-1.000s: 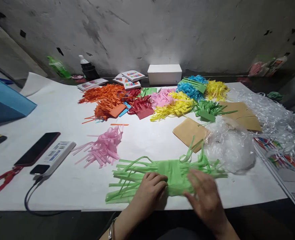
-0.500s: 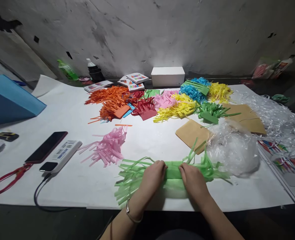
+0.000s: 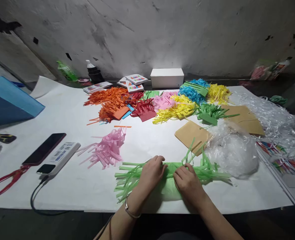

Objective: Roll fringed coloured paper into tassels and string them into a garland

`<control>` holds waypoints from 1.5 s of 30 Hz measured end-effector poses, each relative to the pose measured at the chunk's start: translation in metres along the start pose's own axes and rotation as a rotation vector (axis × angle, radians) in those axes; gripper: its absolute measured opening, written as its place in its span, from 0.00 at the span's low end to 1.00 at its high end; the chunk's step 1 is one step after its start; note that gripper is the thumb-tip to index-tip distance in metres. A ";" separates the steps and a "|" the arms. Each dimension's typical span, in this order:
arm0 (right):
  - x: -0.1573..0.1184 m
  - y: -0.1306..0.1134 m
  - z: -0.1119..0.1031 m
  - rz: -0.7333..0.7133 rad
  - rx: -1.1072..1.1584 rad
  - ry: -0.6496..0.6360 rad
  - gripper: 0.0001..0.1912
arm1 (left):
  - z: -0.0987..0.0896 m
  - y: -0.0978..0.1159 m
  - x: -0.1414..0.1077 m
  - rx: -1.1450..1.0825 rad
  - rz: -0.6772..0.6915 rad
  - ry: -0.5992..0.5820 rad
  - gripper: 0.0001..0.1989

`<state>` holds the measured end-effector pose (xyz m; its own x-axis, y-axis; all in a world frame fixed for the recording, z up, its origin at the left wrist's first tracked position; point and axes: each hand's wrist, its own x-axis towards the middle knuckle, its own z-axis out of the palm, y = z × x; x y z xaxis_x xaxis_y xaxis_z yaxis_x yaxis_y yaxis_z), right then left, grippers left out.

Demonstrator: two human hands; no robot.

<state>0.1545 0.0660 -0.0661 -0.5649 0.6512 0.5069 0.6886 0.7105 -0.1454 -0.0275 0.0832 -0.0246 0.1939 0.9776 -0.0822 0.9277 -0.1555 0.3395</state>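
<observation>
A light green tissue paper sheet (image 3: 169, 193), cut into strips at both ends, lies along the front of the table. My left hand (image 3: 151, 175) has its bent fingers closed on the sheet's uncut middle, left of centre. Just right of centre, my right hand (image 3: 187, 181) grips the same band with curled fingers. The strips spread out beyond both hands, and some on the right stick up toward the back. My fingertips are partly hidden by the hands and the paper.
A pink tissue fringe (image 3: 109, 148) lies left of the sheet. Tan paper (image 3: 191, 133) and a crumpled clear plastic bag (image 3: 234, 150) are to the right. Behind are orange fringes (image 3: 109, 101), yellow fringes (image 3: 175, 110) and a white box (image 3: 167, 78). A phone (image 3: 44, 149) and power bank (image 3: 59, 158) lie left.
My right hand has shifted slightly left and toward me, closer to my left hand. The fingers of my left hand have lifted a little, and the green paper's middle looks more bunched.
</observation>
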 end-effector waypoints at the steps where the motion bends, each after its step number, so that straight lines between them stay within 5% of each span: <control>1: 0.000 0.000 0.000 0.025 0.008 0.014 0.13 | -0.001 0.000 -0.004 0.001 0.063 0.038 0.13; 3: 0.001 0.000 -0.002 0.076 0.030 0.037 0.10 | 0.002 -0.003 -0.013 0.023 0.242 0.154 0.17; 7: 0.001 -0.004 -0.008 0.063 0.056 0.024 0.05 | 0.016 -0.011 -0.023 0.055 0.463 0.384 0.06; 13: -0.015 -0.002 -0.008 -0.020 0.013 -0.021 0.15 | 0.030 -0.027 -0.033 -0.004 0.555 0.357 0.03; 17: -0.019 0.003 -0.011 0.067 -0.007 -0.051 0.13 | 0.032 -0.032 -0.041 -0.015 0.486 0.357 0.02; 23: 0.001 0.011 0.003 0.238 -0.124 -0.117 0.09 | 0.023 -0.015 -0.037 0.076 0.112 0.260 0.09; 27: 0.011 0.014 0.006 0.292 -0.177 -0.120 0.12 | 0.022 -0.008 -0.029 0.152 0.008 0.230 0.11; 36: 0.008 0.000 -0.003 -0.019 -0.092 -0.032 0.08 | 0.018 -0.014 -0.030 0.137 0.049 0.232 0.04; 40: 0.008 -0.006 -0.002 -0.019 -0.085 0.017 0.10 | 0.022 -0.016 -0.035 0.099 0.259 0.357 0.18; 43: 0.009 -0.011 -0.003 -0.052 -0.077 0.029 0.10 | 0.029 -0.017 -0.035 0.048 0.399 0.450 0.05; 45: 0.008 -0.012 -0.003 -0.092 -0.077 0.023 0.13 | 0.031 -0.019 -0.034 0.036 0.449 0.458 0.05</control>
<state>0.1432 0.0613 -0.0578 -0.6174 0.5771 0.5346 0.6675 0.7439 -0.0322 -0.0422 0.0483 -0.0570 0.4176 0.7765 0.4718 0.7992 -0.5610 0.2158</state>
